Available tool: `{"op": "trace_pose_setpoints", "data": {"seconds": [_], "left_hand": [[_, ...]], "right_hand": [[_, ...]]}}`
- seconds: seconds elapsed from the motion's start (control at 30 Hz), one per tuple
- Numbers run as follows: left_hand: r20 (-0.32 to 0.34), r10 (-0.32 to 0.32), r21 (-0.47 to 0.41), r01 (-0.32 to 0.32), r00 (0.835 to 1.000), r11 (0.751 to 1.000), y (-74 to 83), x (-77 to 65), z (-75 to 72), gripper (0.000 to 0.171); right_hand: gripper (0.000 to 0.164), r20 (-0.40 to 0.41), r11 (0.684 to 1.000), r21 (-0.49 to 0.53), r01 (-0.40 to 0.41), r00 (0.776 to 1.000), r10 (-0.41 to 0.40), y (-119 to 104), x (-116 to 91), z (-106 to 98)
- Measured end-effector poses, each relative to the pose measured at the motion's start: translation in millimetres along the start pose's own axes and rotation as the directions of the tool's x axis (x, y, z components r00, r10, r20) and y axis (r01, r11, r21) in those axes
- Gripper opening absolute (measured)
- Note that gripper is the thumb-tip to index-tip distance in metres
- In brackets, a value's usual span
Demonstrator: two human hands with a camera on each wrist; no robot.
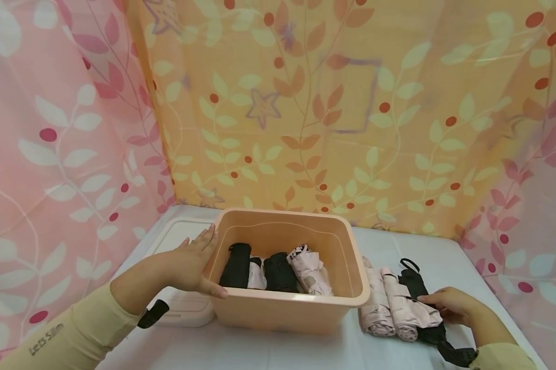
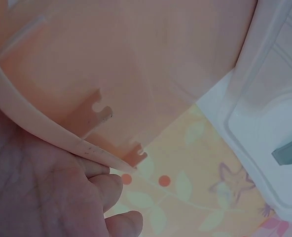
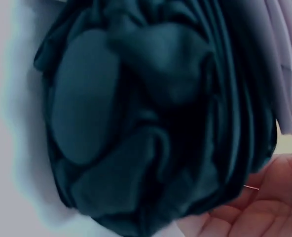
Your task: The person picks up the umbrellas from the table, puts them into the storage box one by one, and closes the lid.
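So the black folded umbrella is lying on the white table, right under the right hand, on the far side of the row from the bin. The right hand's fingers are curling over it and touching the fabric, but I honestly can't tell whether they're actually closing round it yet. In the right wrist view it's just a dark bundle of pleats filling the frame, with the palm sitting low beside it.

Just inward of that hand, two pink folded umbrellas are lying side by side, touching the black one. Next over is the peach plastic bin, already holding two black and two pink ones packed in a row.

The left hand is bracing the bin's near left corner, fingers mostly straight along the wall and thumb hooking over the rim. Behind that hand a white lid is lying flat.

If I were doing this, I'd say get the fingers properly round the middle of the black bundle so the folds aren't springing loose, mind the wrist strap isn't snagging on the pink neighbour, and keep the left hand steadying the bin so it isn't sliding on that slick table.
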State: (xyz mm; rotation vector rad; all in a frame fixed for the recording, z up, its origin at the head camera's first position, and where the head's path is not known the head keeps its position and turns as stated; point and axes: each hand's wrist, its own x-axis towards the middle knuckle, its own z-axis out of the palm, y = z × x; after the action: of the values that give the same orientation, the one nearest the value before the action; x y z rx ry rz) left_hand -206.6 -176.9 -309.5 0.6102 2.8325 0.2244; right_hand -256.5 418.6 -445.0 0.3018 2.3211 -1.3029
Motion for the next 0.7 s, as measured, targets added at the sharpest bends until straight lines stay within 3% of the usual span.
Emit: {"op": "trace_pose_setpoints", "data": {"seconds": [0.47,0.7], "left_hand": [[0.006,0.005,0.002,-0.005,1.000,1.000,1.7,-0.6,-0.6,0.129],[0.006,0.010,0.007,-0.010,1.000,1.000,2.8,-0.9,-1.3,0.129]], "right_hand": [[0.040,0.007,0.999,-0.040,-0.033,0.999,0.034,-4.8,-0.2,8.0],[0.048,-0.045,0.998,-0.067,0.003,0.999,-0.006,-12.6,-9.8,-6.5]]}}
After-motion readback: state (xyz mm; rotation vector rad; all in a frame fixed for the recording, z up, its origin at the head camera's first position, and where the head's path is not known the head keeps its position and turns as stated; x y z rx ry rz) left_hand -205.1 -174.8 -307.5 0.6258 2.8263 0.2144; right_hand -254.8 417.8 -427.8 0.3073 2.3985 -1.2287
